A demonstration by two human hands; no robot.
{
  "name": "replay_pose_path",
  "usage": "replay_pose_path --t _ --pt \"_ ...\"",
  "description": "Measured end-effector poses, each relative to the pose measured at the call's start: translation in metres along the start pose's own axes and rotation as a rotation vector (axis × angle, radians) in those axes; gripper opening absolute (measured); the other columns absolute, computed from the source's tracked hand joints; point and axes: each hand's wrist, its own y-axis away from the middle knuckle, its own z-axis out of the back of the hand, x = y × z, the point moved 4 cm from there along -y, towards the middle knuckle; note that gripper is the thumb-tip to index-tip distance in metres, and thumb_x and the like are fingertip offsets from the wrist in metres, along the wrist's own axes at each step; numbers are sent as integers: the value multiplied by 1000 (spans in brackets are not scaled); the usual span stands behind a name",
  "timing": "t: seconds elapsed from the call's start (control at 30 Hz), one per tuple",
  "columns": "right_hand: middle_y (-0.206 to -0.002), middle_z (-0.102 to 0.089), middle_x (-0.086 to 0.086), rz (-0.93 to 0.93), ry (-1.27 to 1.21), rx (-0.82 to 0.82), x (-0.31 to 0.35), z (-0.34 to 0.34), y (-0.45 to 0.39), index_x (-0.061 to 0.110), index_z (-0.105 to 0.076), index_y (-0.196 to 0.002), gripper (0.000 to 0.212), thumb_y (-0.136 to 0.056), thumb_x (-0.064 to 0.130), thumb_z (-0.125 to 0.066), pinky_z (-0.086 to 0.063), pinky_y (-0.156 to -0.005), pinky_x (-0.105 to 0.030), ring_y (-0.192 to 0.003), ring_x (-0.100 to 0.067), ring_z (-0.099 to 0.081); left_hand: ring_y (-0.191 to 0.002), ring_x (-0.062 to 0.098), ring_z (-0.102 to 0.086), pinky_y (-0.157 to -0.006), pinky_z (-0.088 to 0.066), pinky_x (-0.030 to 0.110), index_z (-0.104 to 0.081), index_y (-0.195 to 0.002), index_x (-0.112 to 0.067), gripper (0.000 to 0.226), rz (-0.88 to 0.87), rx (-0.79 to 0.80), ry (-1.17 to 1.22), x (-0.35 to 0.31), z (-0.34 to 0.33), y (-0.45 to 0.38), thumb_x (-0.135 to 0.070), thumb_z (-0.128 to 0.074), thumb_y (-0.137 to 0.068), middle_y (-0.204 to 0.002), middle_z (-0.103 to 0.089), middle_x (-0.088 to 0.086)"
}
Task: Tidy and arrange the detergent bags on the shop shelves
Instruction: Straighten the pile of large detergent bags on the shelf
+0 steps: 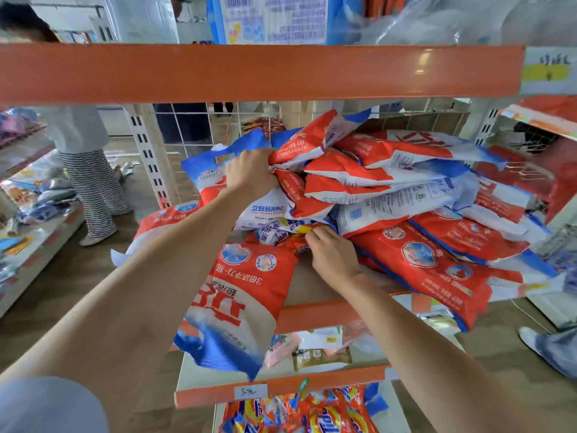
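Striped trousers of a standing person show far out to the left of the left hand. Nearer, below that forearm, a large red, white and blue plastic detergent bag lies flat, hanging over the orange shelf edge. The left hand reaches up with fingers curled, gripping the crumpled top of a red-and-white detergent bag in the heap. Just right and lower, the right hand pinches a small orange-and-blue sachet at the foot of the heap. Right of both hands, a jumbled pile of red, white and blue detergent bags covers the shelf.
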Motion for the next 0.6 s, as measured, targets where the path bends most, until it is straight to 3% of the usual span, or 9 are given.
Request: replay_pose_path --t 0.07,0.13,0.27,0.33,0.47,0.53,0.6 --pt "-60 -58 -5 -17 15 -34 -6 11 5 9 -59 -63 27 -44 -2 -74 -34 -33 -20 -55 -25 -60 -96 37 -60 -68 -39 34 -61 -110 -21 36 -2 -11 -38 3 -6 -2 -12 -60 -75 -102 -65 13" --pt "-57 -58 -4 -52 52 -47 -10 24 12 8 -61 -64 37 -34 -2 -80 -32 -34 -19 -51 -23 -59 -98 38 -58 -71 -39 37 -58 -112 -19 36 -18 -1 -93 4 -11 2 -13 -59 -77 -104 -64 15" --pt "-54 -58 0 -46 8 -6 -14 26 28 13 -62 -61 38 -35 3 -87 -34 -33 -17 -48 -20 -59 -106 38 -55 -73 -42 39 -47 -126 -16 44 -30 155 -194 1 -17 21 -17 -58 -83 -116 -58 14" --pt "-55 -59 2 -35 -21 -13 -15 25 33 15 -61 -59 35 -39 5 -88 -35 -35 -16 -49 -20 -60 -109 36 -55 -77 -45 40 -46 -128 -12 45 -45 160 -194 2 -8 38 -22 -60 -86 -121 -56 13" --pt "-61 -64 2 -46 -46 -78 -9 26 43 15 -63 -58 31 -41 7 -88 -39 -39 -16 -56 -19 -63 -125 36 -39 -95 -41 46 -27 -142 -8 89 -21 217 -164 3 9 105 -55 -67 -77 -137 -34 16" --pt "-63 -66 2 -75 -69 -109 -6 27 48 15 -64 -58 30 -42 6 -88 -42 -40 -17 -59 -19 -65 -123 36 -39 -94 -42 47 -28 -138 -7 106 -14 384 -250 0 4 149 -74 -64 -64 -134 -31 16" --pt "-63 -65 1 -80 -133 -148 -2 32 51 13 -63 -59 29 -44 3 -86 -44 -39 -18 -61 -20 -65 -122 36 -40 -89 -45 47 -31 -133 -6 105 -43 506 -383 1 -9 181 -73 -68 -60 -131 -31 16"
